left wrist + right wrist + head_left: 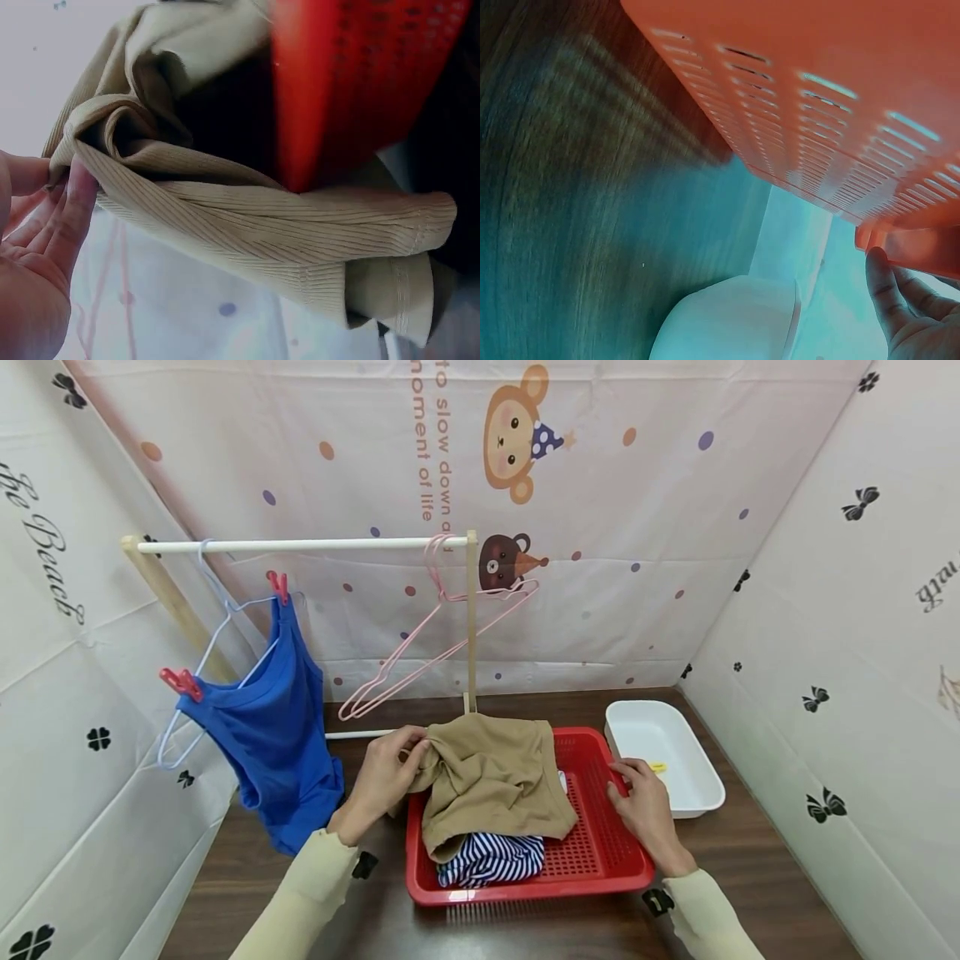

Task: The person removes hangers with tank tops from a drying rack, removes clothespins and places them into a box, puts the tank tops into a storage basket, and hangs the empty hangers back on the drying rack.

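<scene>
Pinching rumpled tan ribbed garment (497,777) w/ L hand (382,774).

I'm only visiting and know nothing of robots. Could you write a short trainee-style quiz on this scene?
1. True or false: red pegs grip the blue top.

2. The left hand pinches which thing?
A) striped cloth
B) tan garment
C) pink hanger

3. Fill in: in the head view, the white tray stands to the ____ of the red basket.

Key: 1. True. 2. B. 3. Right.
</scene>
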The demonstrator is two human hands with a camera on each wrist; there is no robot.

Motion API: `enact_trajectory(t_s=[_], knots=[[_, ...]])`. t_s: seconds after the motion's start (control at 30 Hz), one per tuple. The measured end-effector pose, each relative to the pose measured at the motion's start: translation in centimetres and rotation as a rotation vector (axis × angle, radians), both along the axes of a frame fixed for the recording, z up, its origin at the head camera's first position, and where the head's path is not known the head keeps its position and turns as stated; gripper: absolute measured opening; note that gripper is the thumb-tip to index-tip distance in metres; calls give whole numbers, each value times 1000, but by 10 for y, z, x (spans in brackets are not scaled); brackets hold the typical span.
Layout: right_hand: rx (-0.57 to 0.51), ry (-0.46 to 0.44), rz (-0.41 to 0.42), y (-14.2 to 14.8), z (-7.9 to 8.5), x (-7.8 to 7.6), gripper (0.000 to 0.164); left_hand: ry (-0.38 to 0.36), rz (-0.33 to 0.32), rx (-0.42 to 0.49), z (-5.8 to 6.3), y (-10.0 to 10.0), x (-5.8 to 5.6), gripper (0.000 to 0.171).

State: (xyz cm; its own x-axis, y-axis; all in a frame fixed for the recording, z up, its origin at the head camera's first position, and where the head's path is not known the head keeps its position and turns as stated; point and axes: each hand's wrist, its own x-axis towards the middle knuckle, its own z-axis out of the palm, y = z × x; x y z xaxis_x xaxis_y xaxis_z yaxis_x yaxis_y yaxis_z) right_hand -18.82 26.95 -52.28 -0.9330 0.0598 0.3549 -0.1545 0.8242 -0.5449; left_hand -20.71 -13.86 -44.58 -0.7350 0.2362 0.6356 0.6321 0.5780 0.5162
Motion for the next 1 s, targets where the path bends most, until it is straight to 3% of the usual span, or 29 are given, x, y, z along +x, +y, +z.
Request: enact_trajectory(t_s=[0.13,0.37,0.43,0.53,0.63,0.8,0.9,1.0], knots=[[-11,-12,-4,0,0,1,31,20,-70,-39,0,12,8,12],[-17,-25,-8,0,1,0,31,-212,-140,-230,-26,29,18,17],[-17,-29,-9,0,0,0,32,-248,-154,-271,-29,28,20,20],[-16,-27,-8,0,0,-1,32,-269,-158,-260,-26,23,20,22],[-13,-22,-10,-1,-1,-1,31,-235,-123,-202,-21,14,15,20],[-16,-31,-15,-1,-1,-1,32,-168,6,-132,-20,-10,-2,24],[-18,-37,-16,-1,-1,-1,33,-241,55,-130,-27,-27,-11,41],[-15,-31,-14,0,-1,-1,33,-361,61,-151,-39,-40,-18,56]])
